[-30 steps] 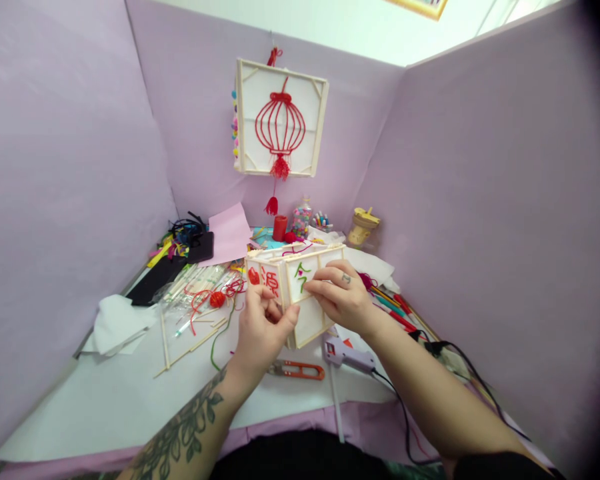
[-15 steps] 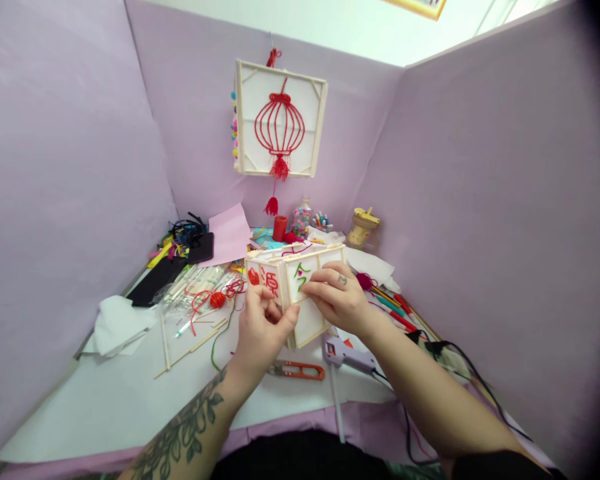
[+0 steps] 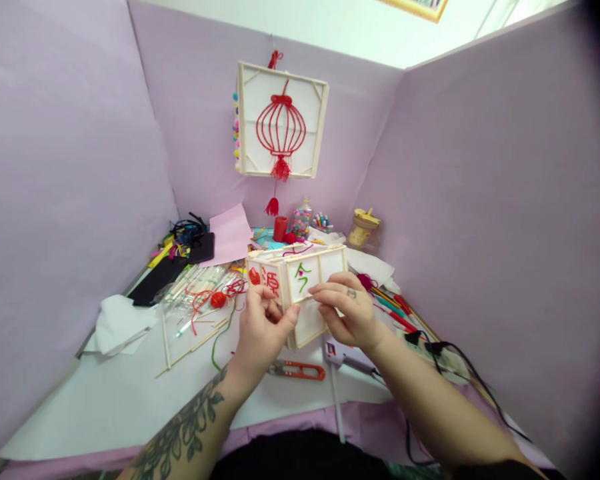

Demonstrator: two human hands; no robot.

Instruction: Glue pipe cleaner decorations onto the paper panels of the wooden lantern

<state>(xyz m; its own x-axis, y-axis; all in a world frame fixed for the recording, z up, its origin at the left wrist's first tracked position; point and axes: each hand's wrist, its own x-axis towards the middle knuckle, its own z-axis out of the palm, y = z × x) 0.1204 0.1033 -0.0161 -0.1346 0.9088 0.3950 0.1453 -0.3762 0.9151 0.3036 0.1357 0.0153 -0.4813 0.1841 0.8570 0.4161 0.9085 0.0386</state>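
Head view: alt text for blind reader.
Left hand holds a stick-framed box with red and green characters; right hand is beside the green one. Thread snips and glue gun lie nearer; a lantern-decorated box hangs behind.

Far centre, I observe a hanging box [image 3: 293, 139] bearing a red lantern motif [image 3: 281, 99]; below it, a red cylinder [image 3: 280, 229] near a bottle of coloured balls [image 3: 303, 219]. Far right, I note a yellow-topped cup [image 3: 363, 229]; far left, a pink sheet [image 3: 229, 235].
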